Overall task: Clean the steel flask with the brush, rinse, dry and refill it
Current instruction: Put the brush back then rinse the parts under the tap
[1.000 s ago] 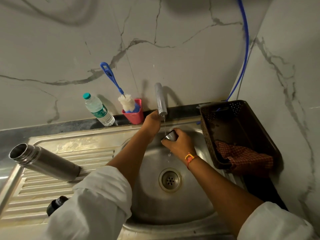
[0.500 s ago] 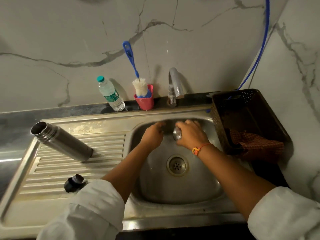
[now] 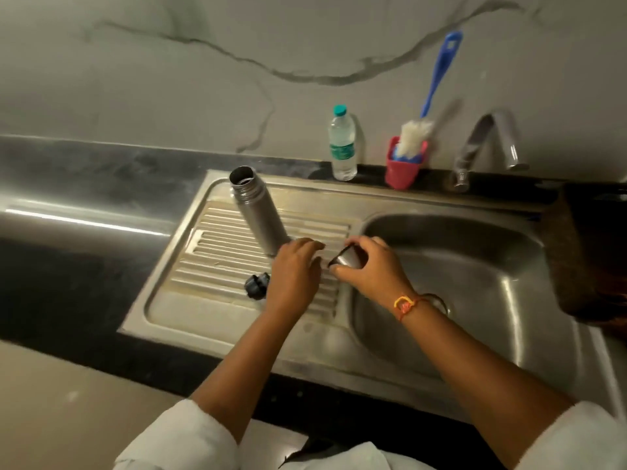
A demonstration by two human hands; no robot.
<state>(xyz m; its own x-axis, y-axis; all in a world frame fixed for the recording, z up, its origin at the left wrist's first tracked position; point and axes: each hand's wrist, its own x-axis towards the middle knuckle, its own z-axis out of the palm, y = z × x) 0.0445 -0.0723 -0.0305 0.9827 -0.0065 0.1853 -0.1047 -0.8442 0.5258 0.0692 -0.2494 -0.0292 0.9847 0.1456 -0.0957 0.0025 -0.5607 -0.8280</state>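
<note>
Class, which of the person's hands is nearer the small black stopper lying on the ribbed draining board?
Left. The left hand is just right of the black stopper; the right hand, holding a steel cup, is farther right.

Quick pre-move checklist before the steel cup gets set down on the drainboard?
1. Steel cup gripped in right hand: ok.
2. Left hand free: ok.
3. Bare drainboard to set it on: ok.
4. Flask lying open on the drainboard, stable: ok.
5. Black stopper out of the way: ok, left of the left hand.
6. Cup rinsed clean inside: cannot tell.
</note>
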